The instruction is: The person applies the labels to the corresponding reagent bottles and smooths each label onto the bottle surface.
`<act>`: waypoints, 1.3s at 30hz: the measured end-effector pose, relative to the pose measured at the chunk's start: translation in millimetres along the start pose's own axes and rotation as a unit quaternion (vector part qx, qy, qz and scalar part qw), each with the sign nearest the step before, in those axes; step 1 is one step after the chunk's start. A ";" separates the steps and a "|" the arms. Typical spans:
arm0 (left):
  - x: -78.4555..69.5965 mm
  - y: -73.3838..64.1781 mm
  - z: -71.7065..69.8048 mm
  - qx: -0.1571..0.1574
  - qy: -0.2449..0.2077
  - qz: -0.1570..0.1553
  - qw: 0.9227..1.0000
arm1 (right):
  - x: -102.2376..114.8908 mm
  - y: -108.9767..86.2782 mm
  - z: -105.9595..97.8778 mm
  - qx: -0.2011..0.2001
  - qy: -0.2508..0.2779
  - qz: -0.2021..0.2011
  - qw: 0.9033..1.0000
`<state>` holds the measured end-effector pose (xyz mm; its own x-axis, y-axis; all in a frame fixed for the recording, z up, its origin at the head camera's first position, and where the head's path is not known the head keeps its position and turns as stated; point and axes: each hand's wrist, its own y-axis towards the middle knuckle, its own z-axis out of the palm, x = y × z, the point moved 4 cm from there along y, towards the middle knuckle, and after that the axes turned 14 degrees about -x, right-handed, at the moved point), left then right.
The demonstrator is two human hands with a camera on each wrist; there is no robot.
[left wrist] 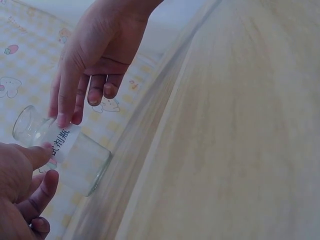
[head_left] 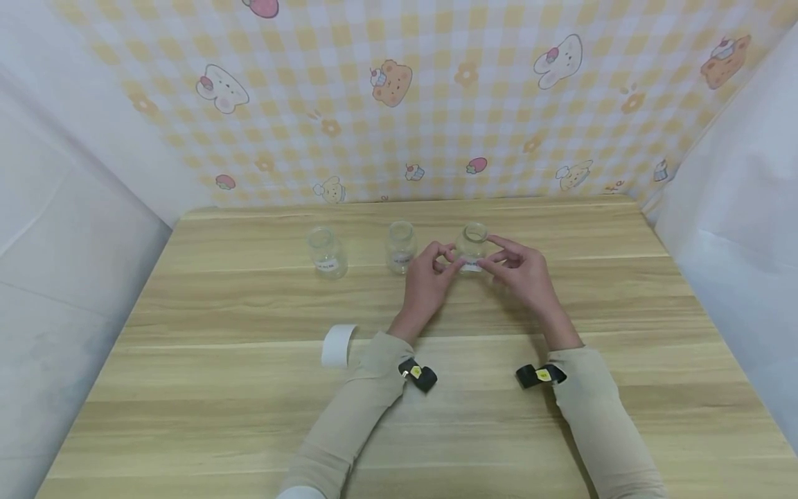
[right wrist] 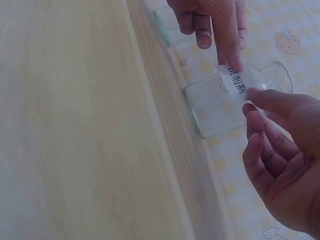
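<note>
A clear glass reagent bottle (head_left: 472, 248) stands uncapped toward the back of the table, between both hands. Across its front lies a white label (left wrist: 65, 140) with printed black characters. My left hand (head_left: 427, 284) holds the bottle from the left, its thumb pressing one end of the label. From the other side, my right hand (head_left: 526, 276) grips it too, thumb on the label's opposite end and index finger up by the rim. In the right wrist view, the remaining fingers (right wrist: 262, 145) of the right hand are bent below the bottle.
Two more labelled glass bottles stand to the left, one in the middle (head_left: 401, 244) and one farther left (head_left: 321, 242). A curled white paper strip (head_left: 337, 346) rests on the wooden table (head_left: 218, 416) near the left forearm. Behind hangs a yellow checked cloth (head_left: 436, 125).
</note>
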<state>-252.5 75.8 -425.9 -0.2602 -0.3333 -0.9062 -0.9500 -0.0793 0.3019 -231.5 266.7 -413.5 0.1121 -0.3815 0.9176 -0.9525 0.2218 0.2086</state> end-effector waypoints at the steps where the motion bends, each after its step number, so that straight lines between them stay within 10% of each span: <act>1: 0.0 0.0 0.2 0.000 0.001 -0.001 1.000 | -0.1 0.0 -0.4 0.000 -0.001 -0.001 1.000; 39: 1.0 0.3 -0.4 0.006 0.003 0.015 1.000 | -1.0 0.8 1.0 0.004 0.004 0.002 1.000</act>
<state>-253.0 75.0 -426.6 -0.2881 -0.3418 -0.8945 -0.9435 -0.0584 0.3262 -232.7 266.4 -414.6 0.1111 -0.3738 0.9208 -0.9550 0.2164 0.2030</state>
